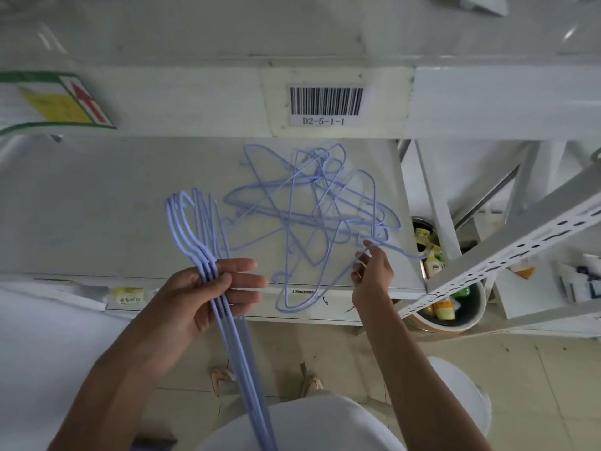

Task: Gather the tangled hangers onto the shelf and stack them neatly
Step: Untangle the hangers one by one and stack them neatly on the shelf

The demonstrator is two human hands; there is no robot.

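A tangle of pale lilac wire hangers [312, 203] lies on the grey-white shelf [113, 206], toward its right side. My left hand [208, 294] grips a gathered bunch of lilac hangers [208, 249] at their necks, the hooks pointing up over the shelf and the bodies hanging down past the shelf's front edge. My right hand [370, 271] pinches the wire of one hanger [400, 250] at the near right edge of the tangle; that hanger's hook reaches out past the shelf's right end.
A barcode label reading D2-5-1-1 [326, 105] is stuck on the shelf beam above. To the right, a perforated metal upright [507, 252] slants over a round bin [455, 307] holding bottles. Tiled floor [487, 359] and my feet lie below.
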